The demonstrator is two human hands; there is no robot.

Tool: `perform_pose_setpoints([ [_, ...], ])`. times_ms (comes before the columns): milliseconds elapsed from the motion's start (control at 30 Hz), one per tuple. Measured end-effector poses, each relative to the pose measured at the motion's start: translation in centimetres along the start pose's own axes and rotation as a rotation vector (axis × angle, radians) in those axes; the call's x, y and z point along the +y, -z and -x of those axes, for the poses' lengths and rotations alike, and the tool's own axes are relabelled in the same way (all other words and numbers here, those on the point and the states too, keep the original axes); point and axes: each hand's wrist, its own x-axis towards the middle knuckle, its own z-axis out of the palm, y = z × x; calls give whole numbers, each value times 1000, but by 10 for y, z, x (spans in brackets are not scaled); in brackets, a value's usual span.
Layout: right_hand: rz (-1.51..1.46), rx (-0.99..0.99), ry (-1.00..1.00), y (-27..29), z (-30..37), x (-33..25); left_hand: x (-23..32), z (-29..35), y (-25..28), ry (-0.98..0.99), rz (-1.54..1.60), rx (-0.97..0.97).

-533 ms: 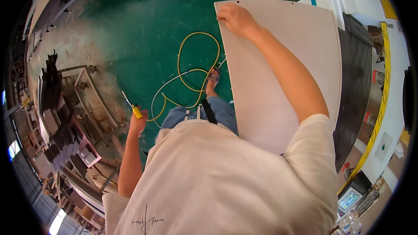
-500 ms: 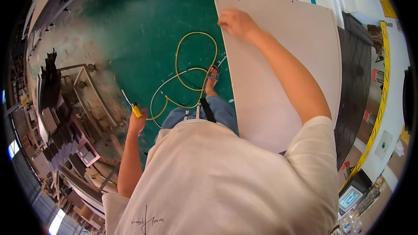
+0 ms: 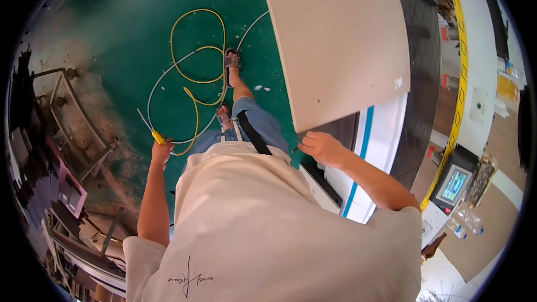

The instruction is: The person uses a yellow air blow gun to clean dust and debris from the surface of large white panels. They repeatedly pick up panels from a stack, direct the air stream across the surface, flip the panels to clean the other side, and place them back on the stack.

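Observation:
My left hand (image 3: 161,153) is closed around a yellow air blow gun (image 3: 158,136) with a thin metal nozzle pointing away from me. A yellow hose (image 3: 197,124) runs from near that hand to loops on the floor. To the right lies a large pale flat board (image 3: 341,45), with small dark holes near its near edge and a small white sticker at its near right corner. My right hand (image 3: 323,149) is just below the board's near left corner, its fingers curled. A small dark bit shows at the fingertips, but what they hold, if anything, is unclear.
Under the board stands a white machine with a dark bed (image 3: 422,50) and a yellow-marked rail (image 3: 462,61). A control screen (image 3: 453,184) and plastic bottles (image 3: 469,221) are at the right. Left, a metal frame cart (image 3: 78,123) stands beside stacked strips (image 3: 25,156). Hose loops lie by my feet.
My right hand has moved from the board's far left corner back to its near left corner. The view has shifted, bringing the near edge into sight. My left hand still holds the blow gun.

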Motion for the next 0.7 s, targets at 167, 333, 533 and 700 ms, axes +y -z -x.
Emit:
perform_pose_setpoints([
  [167,-100,446,-509,-19,35,-31,-35,20,-27,30,0,-73],
  [333,-250,1027,-779,-32,38,-9,50,60,-81,-77,38,-130],
  [533,-166,1002,-738,-22,38,22,189,133,-192,-373,-71,-280],
  [700,-2,1038,-867,-11,119,116,258,208,-286,-505,-250,-194],
])
